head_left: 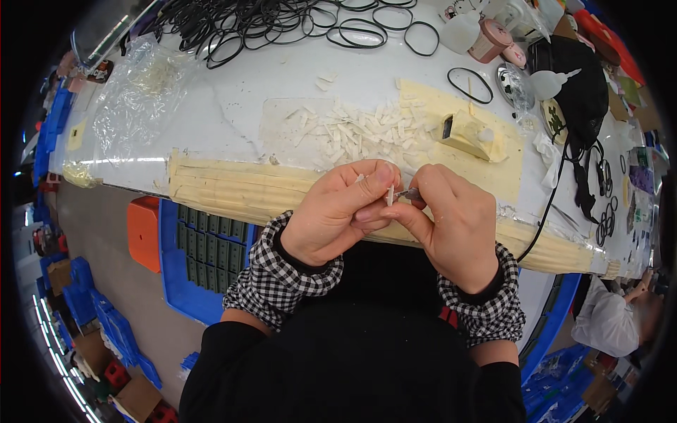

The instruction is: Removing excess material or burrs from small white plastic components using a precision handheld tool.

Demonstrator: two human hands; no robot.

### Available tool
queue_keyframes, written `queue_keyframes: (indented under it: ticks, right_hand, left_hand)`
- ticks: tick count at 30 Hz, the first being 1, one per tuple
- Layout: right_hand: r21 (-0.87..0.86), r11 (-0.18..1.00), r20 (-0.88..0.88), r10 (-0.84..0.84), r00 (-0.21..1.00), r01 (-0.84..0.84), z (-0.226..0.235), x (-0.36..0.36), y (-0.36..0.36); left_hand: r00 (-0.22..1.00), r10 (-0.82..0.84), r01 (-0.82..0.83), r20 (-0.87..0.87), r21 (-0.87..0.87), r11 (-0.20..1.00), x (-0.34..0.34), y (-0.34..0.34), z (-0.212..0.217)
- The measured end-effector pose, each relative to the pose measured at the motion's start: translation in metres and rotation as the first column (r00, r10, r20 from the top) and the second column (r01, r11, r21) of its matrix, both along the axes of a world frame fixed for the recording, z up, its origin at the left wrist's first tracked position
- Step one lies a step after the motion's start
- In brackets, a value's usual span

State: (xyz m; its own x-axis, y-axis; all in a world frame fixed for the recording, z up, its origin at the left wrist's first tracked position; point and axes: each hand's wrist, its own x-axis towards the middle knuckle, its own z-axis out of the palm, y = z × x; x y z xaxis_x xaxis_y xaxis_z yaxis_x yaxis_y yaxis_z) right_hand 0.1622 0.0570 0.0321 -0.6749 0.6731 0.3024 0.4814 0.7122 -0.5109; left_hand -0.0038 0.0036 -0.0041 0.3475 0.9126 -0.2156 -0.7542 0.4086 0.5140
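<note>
Just in front of the table edge, my left hand (pixel 328 211) is closed in a pinch on a small white strip (pixel 391 196). Close against it, my right hand (pixel 457 222) grips a small dark metal tool (pixel 409 193), whose tip meets the strip. Fingers cover most of this tool, so I cannot tell its exact kind. Beyond my hands lies a loose pile of similar white strips (pixel 367 130), partly on a yellow sheet (pixel 504 166). A small yellow-wrapped block (pixel 469 137) with a dark end sits on that sheet.
Black rubber-like loops (pixel 233 28) cover the far side of the white table. A crumpled see-through bag (pixel 137 99) lies left. Bottles (pixel 462 32) and a black cloth (pixel 575 84) crowd the right. Below stand an orange stool (pixel 144 233) and a blue crate (pixel 173 275) of dark parts.
</note>
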Motion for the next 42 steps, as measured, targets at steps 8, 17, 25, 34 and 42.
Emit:
queue_keyframes:
  ticks: [8, 17, 25, 34, 42]
  right_hand:
    - [-0.007, 1.0, 0.021, 0.005, 1.0, -0.005, -0.0017, -0.0006, -0.0006]
    - [-0.017, 1.0, 0.057, 0.003, 0.998, -0.002, 0.0003, 0.0005, -0.0013]
    - [-0.017, 1.0, 0.084, 0.007, 0.996, -0.006, 0.0011, 0.0001, -0.002]
    - [0.011, 1.0, 0.072, -0.008, 0.997, 0.007, 0.0009, -0.0002, -0.0013]
    - [-0.013, 1.0, 0.1, 0.014, 0.995, -0.013, 0.0019, 0.001, -0.0019]
  left_hand:
    - [0.997, 0.073, -0.074, -0.037, -0.029, 0.997, 0.0051, -0.0025, 0.0017]
    - [0.996, 0.07, -0.072, -0.058, -0.024, 0.997, 0.0049, -0.003, 0.0024]
    - [0.996, 0.08, -0.081, -0.047, -0.015, 0.997, 0.0045, -0.0028, 0.0017]
    - [0.994, 0.085, -0.087, -0.075, -0.021, 0.996, 0.0047, -0.0035, 0.0038]
    - [0.992, 0.089, -0.089, -0.094, 0.002, 0.996, 0.0039, -0.0037, 0.0039]
